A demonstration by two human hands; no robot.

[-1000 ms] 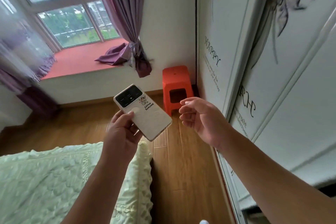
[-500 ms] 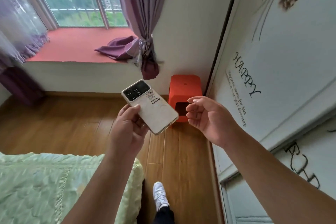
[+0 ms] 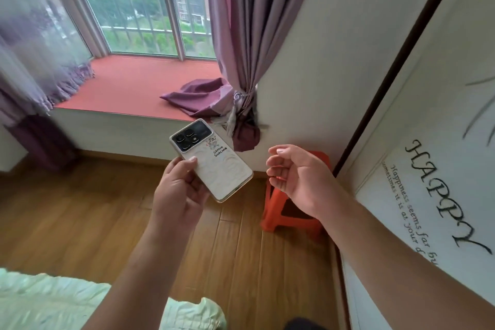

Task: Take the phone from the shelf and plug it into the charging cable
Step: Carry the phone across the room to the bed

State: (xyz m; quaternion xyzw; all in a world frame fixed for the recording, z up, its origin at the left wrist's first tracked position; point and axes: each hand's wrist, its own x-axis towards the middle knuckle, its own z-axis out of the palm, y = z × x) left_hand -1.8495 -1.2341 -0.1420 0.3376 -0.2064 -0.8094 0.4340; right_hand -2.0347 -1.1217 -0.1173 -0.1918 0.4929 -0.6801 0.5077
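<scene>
My left hand (image 3: 178, 193) grips a white phone (image 3: 214, 162) by its lower left edge, back side up, with a black camera block at its top and a small cartoon sticker with black lettering below it. The phone is tilted, its bottom end pointing right and down. My right hand (image 3: 297, 179) hovers just right of the phone with its fingers curled and apart, holding nothing and not touching it. No charging cable and no shelf are in view.
An orange plastic stool (image 3: 292, 211) stands on the wooden floor (image 3: 80, 222) below my right hand, beside a white wardrobe door (image 3: 428, 169) with black lettering. A red window seat (image 3: 139, 86), purple curtains (image 3: 249, 35) and a pale green bed cover (image 3: 48, 303) surround the floor.
The view has swung up and toward the window, so less bed shows. Both hands keep their pose, left holding the phone, right open beside it.
</scene>
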